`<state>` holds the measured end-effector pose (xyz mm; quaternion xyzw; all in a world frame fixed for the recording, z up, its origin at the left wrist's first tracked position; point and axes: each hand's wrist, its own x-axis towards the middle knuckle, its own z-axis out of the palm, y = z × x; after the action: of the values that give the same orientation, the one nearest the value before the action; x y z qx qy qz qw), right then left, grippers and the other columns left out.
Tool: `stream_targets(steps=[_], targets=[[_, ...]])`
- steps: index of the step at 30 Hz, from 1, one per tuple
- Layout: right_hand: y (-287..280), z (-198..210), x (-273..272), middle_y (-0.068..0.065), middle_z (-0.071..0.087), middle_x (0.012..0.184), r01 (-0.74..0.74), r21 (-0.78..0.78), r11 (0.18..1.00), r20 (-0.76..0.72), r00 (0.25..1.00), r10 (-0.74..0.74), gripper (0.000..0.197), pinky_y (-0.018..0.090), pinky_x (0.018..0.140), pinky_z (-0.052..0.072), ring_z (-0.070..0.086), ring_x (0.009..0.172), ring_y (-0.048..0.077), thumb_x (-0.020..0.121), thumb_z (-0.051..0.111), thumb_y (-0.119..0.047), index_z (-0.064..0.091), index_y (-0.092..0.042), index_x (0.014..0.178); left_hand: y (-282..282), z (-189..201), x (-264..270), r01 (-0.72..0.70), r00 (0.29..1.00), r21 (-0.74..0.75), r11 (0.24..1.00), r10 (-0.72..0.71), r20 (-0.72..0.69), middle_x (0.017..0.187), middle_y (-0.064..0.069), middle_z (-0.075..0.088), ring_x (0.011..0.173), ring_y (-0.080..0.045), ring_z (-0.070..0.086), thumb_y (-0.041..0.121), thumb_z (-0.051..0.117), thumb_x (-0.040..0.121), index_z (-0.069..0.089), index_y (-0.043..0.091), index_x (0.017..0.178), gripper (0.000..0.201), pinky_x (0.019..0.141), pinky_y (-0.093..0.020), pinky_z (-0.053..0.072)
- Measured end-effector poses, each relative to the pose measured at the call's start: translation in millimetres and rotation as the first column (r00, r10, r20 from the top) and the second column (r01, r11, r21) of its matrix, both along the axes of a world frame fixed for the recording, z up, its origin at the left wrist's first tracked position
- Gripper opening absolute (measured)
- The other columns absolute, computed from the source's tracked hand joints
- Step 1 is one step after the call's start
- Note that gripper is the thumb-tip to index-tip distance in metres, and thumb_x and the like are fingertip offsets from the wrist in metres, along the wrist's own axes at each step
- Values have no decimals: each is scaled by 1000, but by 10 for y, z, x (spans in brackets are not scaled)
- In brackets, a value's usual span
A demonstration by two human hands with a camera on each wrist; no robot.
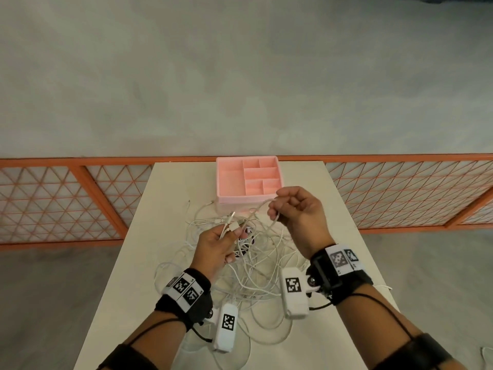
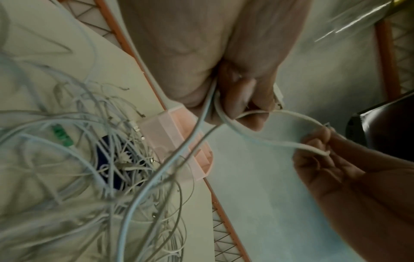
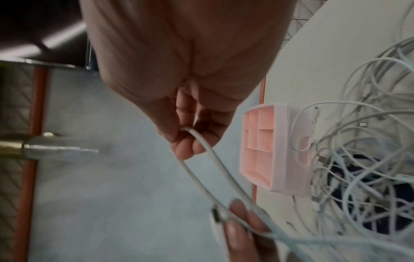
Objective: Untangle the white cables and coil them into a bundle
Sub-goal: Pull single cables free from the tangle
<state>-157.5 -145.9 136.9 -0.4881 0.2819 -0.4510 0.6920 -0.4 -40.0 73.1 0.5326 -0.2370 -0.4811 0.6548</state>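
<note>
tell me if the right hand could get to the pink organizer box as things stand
Probably yes. The right hand hovers just in front of the pink organizer box, with nothing between them. But its fingers pinch a white cable that the left hand also holds, so it would need to let go first.

White cables (image 1: 256, 268): thin, many, w/ small plugs, lying in a loose knotted heap mid-table, loops spilling toward the near edge. One strand (image 1: 262, 206) lifted above the heap, bent into a loop, plug end up.
</note>
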Motion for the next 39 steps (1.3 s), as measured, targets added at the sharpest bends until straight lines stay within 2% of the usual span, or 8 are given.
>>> stream_targets(steps=[3, 8, 18, 22, 25, 31, 34, 39], targets=[[-64, -67, -71, 11, 63, 75, 83, -139, 987, -300, 946, -122, 22, 35, 64, 53, 62, 66, 25, 85, 56, 15, 63, -4, 96, -25, -34, -5, -61, 998, 41, 997, 63, -25, 80, -13, 66, 41, -6, 29, 6, 63, 94, 71, -4, 98, 13, 39, -19, 28], [38, -293, -39, -2, 63, 120, -418, -455, 786, -862, 428, -271, 35, 35, 95, 49, 59, 106, 17, 87, 54, -5, 66, -19, 117, -101, -8, -86, -92, 981, 129, 987, 67, 182, 59, -3, 62, 36, -6, 32, 7, 70, 90, 72, 0, 79, 13, 39, -18, 25], [130, -74, 112, -7, 61, 64, -447, -344, 826, -853, 516, -76, 15, 23, 58, 44, 53, 53, 1, 92, 61, -20, 69, -12, 83, -60, -20, -142, -57, 988, 123, 991, 38, 151, 57, 1, 64, 38, -9, 27, 10, 71, 90, 74, -1, 87, 12, 40, -19, 22], [-111, 148, 52, -1, 62, 57, 58, -403, 913, -560, 774, -296, 16, 25, 51, 45, 54, 47, 8, 94, 57, -11, 66, -16, 82, -53, 80, -157, -8, 993, 105, 994, -5, 116, 55, 4, 62, 37, -5, 31, 13, 71, 90, 71, -2, 84, 15, 40, -19, 23], [-302, 287, -53, 2, 63, 57, 254, -365, 896, -475, 777, -414, 16, 34, 64, 52, 61, 55, 16, 92, 57, -9, 65, -14, 79, -49, 87, -134, 3, 988, 111, 994, -19, 151, 59, 0, 64, 35, -4, 35, 9, 70, 90, 71, -1, 83, 13, 38, -18, 25], [-244, 26, -147, 7, 54, 135, -401, -504, 765, -864, 226, -450, 57, 44, 98, 48, 52, 117, 28, 84, 49, 4, 51, -16, 137, -65, 159, -181, 8, 950, 62, 998, -27, 311, 45, 9, 57, 32, 1, 41, 1, 68, 89, 71, -7, 79, 13, 40, -11, 32], [-36, -110, -68, 0, 59, 134, -634, -462, 620, -887, 333, -320, 40, 43, 102, 45, 53, 120, 21, 94, 52, -14, 56, -21, 133, -78, 180, -220, 13, 952, 38, 999, -24, 306, 43, 10, 54, 31, 2, 41, -3, 67, 89, 70, -10, 80, 11, 40, -9, 32], [106, -156, 0, 6, 69, 77, -561, -298, 772, -891, 453, -15, 20, 34, 69, 48, 63, 74, 22, 96, 56, -21, 70, -10, 89, -59, 166, -218, -28, 972, 56, 998, 15, 236, 58, -5, 63, 34, 2, 43, -3, 68, 87, 70, -15, 86, 13, 39, -9, 32]])
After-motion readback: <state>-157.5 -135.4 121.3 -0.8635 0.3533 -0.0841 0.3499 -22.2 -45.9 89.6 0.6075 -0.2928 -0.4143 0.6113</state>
